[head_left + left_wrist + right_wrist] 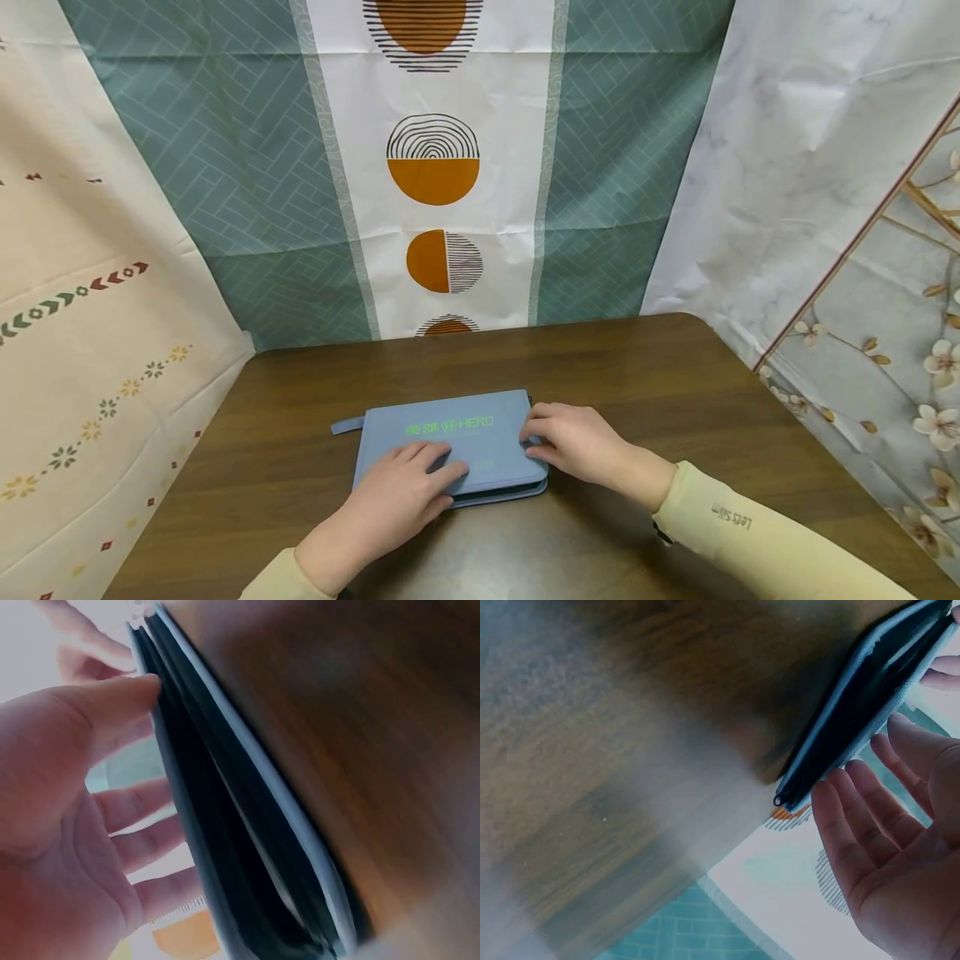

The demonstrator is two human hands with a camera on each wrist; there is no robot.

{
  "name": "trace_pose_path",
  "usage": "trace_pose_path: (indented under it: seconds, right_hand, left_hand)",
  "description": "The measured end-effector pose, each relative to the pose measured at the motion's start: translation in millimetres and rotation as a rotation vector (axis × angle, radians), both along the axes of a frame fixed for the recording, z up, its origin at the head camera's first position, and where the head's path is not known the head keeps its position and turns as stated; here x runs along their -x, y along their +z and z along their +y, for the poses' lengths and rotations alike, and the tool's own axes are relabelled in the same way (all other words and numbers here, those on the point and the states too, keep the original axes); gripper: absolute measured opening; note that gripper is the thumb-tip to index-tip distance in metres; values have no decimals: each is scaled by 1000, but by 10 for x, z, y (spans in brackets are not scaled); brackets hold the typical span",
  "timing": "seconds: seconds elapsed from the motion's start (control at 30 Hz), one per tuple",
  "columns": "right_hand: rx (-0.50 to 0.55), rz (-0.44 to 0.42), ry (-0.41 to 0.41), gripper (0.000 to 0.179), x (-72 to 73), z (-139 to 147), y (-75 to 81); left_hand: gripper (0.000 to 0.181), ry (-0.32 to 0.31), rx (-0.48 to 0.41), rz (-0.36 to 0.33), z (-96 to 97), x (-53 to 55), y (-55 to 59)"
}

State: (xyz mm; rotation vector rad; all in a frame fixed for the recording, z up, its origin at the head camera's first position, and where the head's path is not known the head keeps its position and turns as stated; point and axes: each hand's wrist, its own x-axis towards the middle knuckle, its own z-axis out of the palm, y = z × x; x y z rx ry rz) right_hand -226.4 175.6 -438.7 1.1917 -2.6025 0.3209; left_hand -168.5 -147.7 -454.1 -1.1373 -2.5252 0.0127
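A light blue zip case [450, 425] with green "HERO" lettering lies flat on the table. Along its front and right edges the two covers stand slightly apart, and dark lining [217, 802] shows between them. My left hand [397, 492] rests on the front of the upper cover, fingers spread over it and thumb against its edge. At the right side, the loosely bent fingers of my right hand [573, 437] touch the upper cover's edge. A small zipper pull [778, 800] hangs at one corner in the right wrist view. What lies inside the case is hidden.
The case lies on a brown wooden table [637, 375], with a blue strap [347, 426] sticking out from its left side. Patterned cloths [247, 167] hang behind the table and along both sides.
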Motion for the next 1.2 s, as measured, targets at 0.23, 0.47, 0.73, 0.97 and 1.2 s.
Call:
trace_pose_path:
  seconds: [0.23, 0.47, 0.73, 0.97, 1.2]
  right_hand:
    - [-17, -13, 32, 16, 49, -13, -36]
    - [-29, -63, 82, 17, 152, 10, 53]
    - [19, -65, -98, 16, 543, 137, 138]
    - [-68, -99, -216, 21, 849, 72, 76]
    - [-120, -200, -256, 17, 927, -110, 46]
  left_hand:
    - [53, 34, 49, 21, 182, 1, -3]
    - [56, 46, 45, 59, 279, 23, 12]
    - [54, 30, 45, 70, 307, 70, 12]
    - [53, 27, 55, 62, 305, 71, 17]
    - [55, 30, 48, 72, 270, 51, -33]
